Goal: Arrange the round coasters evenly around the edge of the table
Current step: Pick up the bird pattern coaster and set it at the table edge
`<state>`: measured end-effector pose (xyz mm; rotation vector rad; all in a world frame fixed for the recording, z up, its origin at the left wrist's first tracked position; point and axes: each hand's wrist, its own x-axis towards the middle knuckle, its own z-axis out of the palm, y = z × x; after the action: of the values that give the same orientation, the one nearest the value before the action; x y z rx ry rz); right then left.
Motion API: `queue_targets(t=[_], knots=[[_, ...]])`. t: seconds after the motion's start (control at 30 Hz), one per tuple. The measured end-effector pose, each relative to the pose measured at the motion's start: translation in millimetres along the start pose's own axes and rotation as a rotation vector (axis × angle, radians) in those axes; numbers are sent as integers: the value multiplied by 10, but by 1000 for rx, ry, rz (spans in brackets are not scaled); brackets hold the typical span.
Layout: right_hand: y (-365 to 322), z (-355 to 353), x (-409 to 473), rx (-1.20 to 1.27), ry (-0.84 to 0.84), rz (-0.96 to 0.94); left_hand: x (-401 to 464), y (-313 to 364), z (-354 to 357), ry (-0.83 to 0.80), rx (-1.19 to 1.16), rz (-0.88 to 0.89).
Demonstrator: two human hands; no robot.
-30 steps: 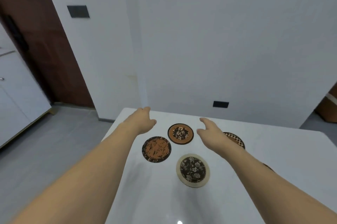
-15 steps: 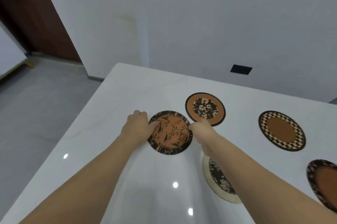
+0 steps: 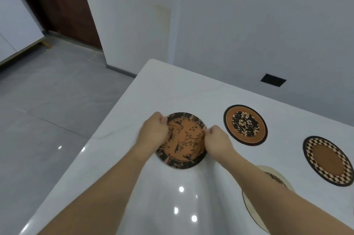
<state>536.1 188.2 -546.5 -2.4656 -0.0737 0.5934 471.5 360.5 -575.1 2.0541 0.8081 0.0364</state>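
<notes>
A round orange coaster with a black branch pattern (image 3: 183,141) lies near the left side of the white table (image 3: 166,85). My left hand (image 3: 154,131) pinches its left rim and my right hand (image 3: 217,140) pinches its right rim. To the right lie an orange coaster with a black flower centre (image 3: 245,124) and a checker-rimmed brown coaster (image 3: 328,160). A cream-rimmed coaster (image 3: 275,179) is mostly hidden under my right forearm.
The table's left edge runs diagonally beside a grey tiled floor (image 3: 47,100). White walls stand behind the table, with a dark socket plate (image 3: 273,80) low on the right one. A brown door (image 3: 63,3) is at the back left.
Both hands came down from above the table and closed on the rims of the branch-pattern coaster. The view has dropped lower and closer to the table.
</notes>
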Motion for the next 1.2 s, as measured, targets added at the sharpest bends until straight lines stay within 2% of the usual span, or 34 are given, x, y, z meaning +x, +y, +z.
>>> queue_targets(t=[0.07,0.13,0.27,0.37,0.43,0.5,0.8,1.03,1.1,1.2], knots=[[-223,216,-28,-20,-58,-55,106,-201,-296,68,4,-3],[-409,498,-71,-65,-40,-123,219,-374,-538,140,38,22],[-618,1012,-141,-338,238,-338,437,-649,-814,249,80,70],[-590,1261,-88,-450,302,-395,518,-853,-911,248,178,140],[-532,1343,-41,-436,326,-444,502,-984,-933,234,201,214],[-506,1380,-2,-414,349,-479,462,-1079,-947,235,127,250],[-477,1342,0,-381,303,-538,240,-1313,-997,361,-108,27],[-462,1345,29,-332,298,-571,154,-1281,-906,477,193,241],[-459,1345,30,-329,293,-567,167,-1286,-913,463,158,219],[-463,1342,36,-326,280,-563,270,-1286,-927,427,45,85]])
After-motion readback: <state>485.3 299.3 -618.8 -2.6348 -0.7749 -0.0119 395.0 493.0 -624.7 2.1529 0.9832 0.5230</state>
